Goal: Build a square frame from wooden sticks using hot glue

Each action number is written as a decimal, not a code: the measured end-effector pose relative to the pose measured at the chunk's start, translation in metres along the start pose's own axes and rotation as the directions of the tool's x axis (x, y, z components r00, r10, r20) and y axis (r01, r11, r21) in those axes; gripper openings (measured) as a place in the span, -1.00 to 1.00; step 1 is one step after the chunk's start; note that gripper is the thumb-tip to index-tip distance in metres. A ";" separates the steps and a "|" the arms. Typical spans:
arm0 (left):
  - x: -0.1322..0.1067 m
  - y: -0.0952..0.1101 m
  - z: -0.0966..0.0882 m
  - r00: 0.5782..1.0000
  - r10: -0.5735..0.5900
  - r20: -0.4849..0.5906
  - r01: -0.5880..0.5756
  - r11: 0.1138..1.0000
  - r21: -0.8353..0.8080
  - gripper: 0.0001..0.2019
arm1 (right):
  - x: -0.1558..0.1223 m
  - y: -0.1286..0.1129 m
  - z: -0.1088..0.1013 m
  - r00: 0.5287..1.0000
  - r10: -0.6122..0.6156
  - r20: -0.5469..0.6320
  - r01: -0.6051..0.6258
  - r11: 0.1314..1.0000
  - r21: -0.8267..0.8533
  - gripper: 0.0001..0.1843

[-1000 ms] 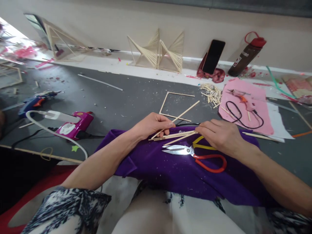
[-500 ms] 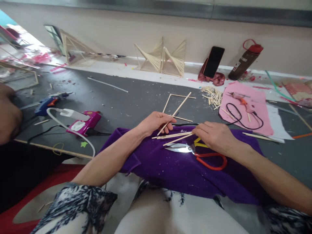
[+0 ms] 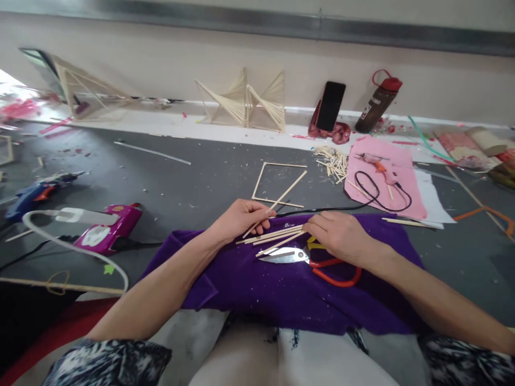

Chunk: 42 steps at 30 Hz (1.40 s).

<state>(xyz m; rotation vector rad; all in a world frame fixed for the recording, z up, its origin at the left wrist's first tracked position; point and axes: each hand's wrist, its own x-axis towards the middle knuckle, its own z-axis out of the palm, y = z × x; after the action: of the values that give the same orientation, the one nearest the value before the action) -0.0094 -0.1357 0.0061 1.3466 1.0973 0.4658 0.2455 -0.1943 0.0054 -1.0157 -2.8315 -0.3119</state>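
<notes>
Pinched in my left hand is a thin wooden stick, slanting up and away to the right. The fingertips of my right hand are closed on the right ends of several similar wooden sticks, which fan out leftward over a purple cloth. Under that hand lies a pair of scissors with red and yellow handles, blades pointing left. My right fingers partly cover the yellow handle. Just beyond my left hand, a three-sided stick frame rests on the grey table.
Short stick pieces are heaped near a pink sheet bearing a pink glue gun. A purple power strip and blue glue gun lie left. Stick models, a phone and bottle stand behind.
The view has turned right, so everything sits further left in it. The sticks at my right hand are spread slightly more. The left hand still holds its stick, now tilted a little flatter.
</notes>
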 end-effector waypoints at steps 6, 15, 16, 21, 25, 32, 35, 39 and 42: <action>-0.003 0.002 0.003 1.000 0.011 0.027 -0.016 0.978 0.207 -0.68 | 0.002 -0.004 0.005 1.000 -0.019 -0.003 0.019 0.998 0.062 -0.79; -0.005 -0.001 0.000 0.954 0.289 0.083 -0.272 0.712 0.647 -0.76 | 0.002 -0.010 0.016 0.997 -0.033 -0.075 0.043 0.990 0.136 -0.78; -0.004 -0.003 0.000 0.945 0.312 0.097 -0.292 0.676 0.676 -0.76 | 0.001 -0.009 0.018 0.996 -0.028 -0.085 0.039 0.990 0.135 -0.78; -0.002 -0.012 -0.002 0.872 0.442 0.210 -0.440 0.523 0.730 -0.78 | -0.001 -0.006 0.025 0.992 0.011 -0.128 0.008 0.989 0.148 -0.78; -0.002 -0.020 -0.002 0.814 0.502 0.292 -0.534 0.447 0.718 -0.83 | 0.002 -0.007 0.025 0.990 0.013 -0.141 0.012 0.985 0.174 -0.80; 0.000 -0.027 -0.005 0.834 0.492 0.248 -0.494 0.467 0.733 -0.80 | -0.039 0.019 -0.005 0.985 0.162 -0.058 -0.149 0.972 0.184 -0.80; -0.002 -0.027 -0.005 0.836 0.485 0.255 -0.496 0.473 0.728 -0.82 | -0.089 0.044 -0.014 0.919 0.392 -0.033 -0.391 0.920 0.040 -0.83; -0.004 -0.027 -0.003 0.826 0.498 0.262 -0.512 0.472 0.718 -0.83 | -0.146 0.067 -0.009 0.754 0.651 0.086 -0.596 0.734 -0.327 -0.72; -0.003 -0.028 -0.003 0.831 0.494 0.258 -0.507 0.480 0.716 -0.83 | -0.164 0.072 0.001 0.702 0.697 0.150 -0.584 0.683 -0.439 -0.67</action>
<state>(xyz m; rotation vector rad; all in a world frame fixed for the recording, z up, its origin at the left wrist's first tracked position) -0.0218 -0.1425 -0.0182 2.4849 0.8788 0.4136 0.4173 -0.2403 -0.0136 -2.2440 -2.4341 -0.6496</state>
